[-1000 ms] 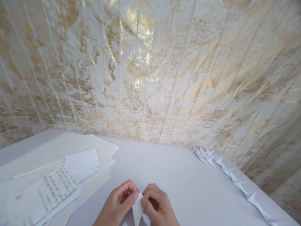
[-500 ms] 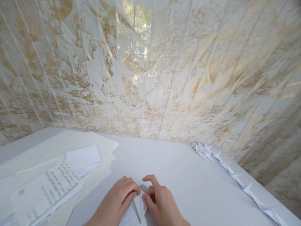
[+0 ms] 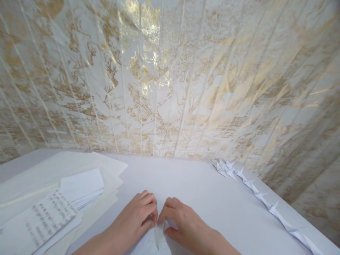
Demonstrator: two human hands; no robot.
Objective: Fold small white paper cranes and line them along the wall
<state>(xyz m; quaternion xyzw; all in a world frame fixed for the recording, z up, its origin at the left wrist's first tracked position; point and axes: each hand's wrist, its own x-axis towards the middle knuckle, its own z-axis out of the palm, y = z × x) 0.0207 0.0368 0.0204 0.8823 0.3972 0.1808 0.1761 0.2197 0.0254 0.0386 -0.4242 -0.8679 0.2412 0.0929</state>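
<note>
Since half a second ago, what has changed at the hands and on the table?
The right hand has lowered its raised index finger to the top of the folded paper, beside the fingertips of the left hand. No clear release shows. The origami figures and printed sheet stayed on the table.

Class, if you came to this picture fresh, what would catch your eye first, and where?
Probably the shiny gold-patterned drape filling the upper part, behind the table. Next, the line of folded white paper pieces along the table's right edge. At the bottom centre, the left hand and right hand work at white paper.
</note>
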